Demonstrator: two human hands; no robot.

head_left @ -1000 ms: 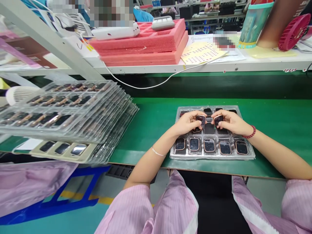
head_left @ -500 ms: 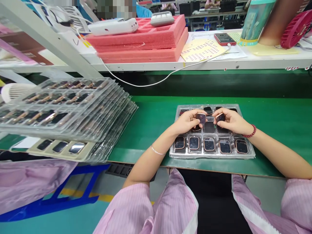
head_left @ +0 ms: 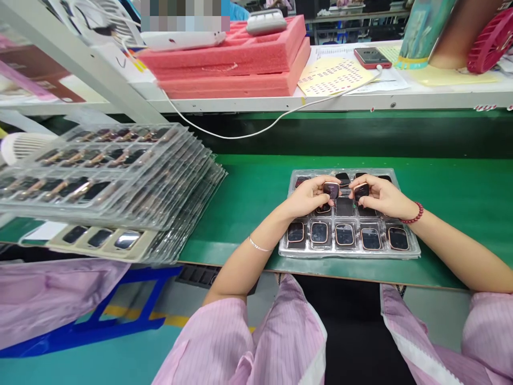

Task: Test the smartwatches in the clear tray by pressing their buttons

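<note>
Since the earlier frame, the small black square-faced piece with a rose-gold rim in the right hand has turned its dark face more toward the camera; the hands have otherwise barely moved, and the shelf objects sit slightly higher in view. The right hand pinches that piece between thumb and fingers. The left hand pinches a matching rose-gold-rimmed dark piece the same way, near the other but apart from it. Both pieces are above the clear plastic compartmented tray on the green bench top. The hands cover parts of the tray's back and middle rows, so their contents are only partly seen; the front row shows five similar pieces. At left, the tall stack of clear plastic trays is smeared and cut off by the frame edge. A pixelated block hides part of the white plastic device on the pink foam blocks.
</note>
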